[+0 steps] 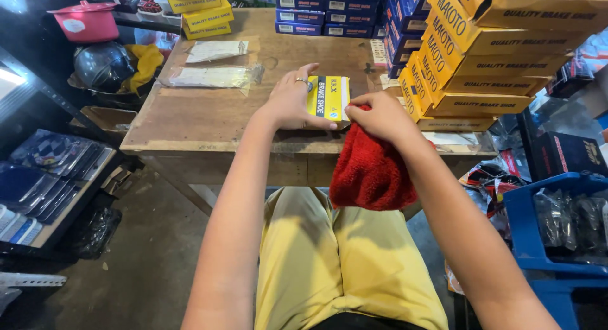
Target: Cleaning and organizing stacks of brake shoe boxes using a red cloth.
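Small yellow box (pixel 329 97) on counter (pixel 209 118), left hand (pixel 292 101) grip flat on box, right hand (pixel 380 116) grip closed on red cloth (pixel 369 170) beside box

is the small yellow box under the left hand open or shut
Shut: the small yellow box lies flat on the wooden table, no flap lifted. The left hand steadies it; the right hand grips a red cloth.
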